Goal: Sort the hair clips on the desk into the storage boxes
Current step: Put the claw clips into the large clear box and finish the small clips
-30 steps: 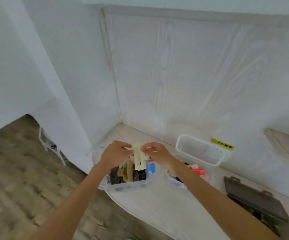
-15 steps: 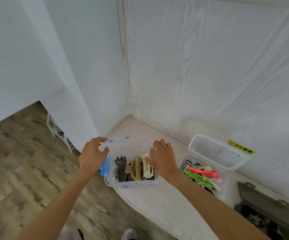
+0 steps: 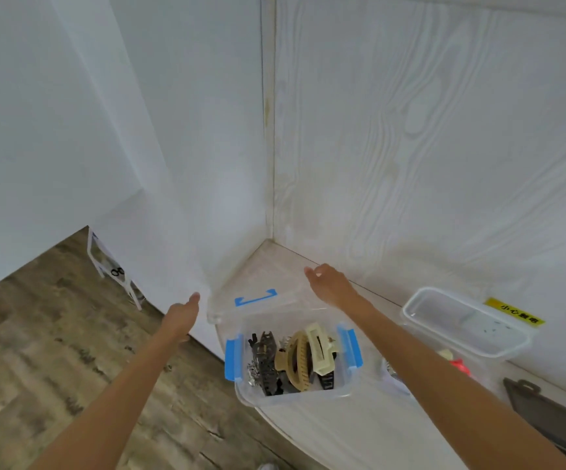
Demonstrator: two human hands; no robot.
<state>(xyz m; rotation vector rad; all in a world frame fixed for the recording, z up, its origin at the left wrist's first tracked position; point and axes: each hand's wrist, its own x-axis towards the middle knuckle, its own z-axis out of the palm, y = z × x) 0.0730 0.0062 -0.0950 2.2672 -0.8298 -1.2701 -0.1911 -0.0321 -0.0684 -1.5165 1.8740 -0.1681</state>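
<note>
Both hands, left [image 3: 181, 315] and right [image 3: 330, 286], grip the clear lid [image 3: 257, 293] (blue-latched) by its ends; the clip-filled storage box [image 3: 295, 388] sits just beneath on the counter [image 3: 342, 432].

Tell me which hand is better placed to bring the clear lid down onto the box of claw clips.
Neither alone: left hand and right hand flank the lid behind the box. The lid spans both, so use both, probably.
</note>
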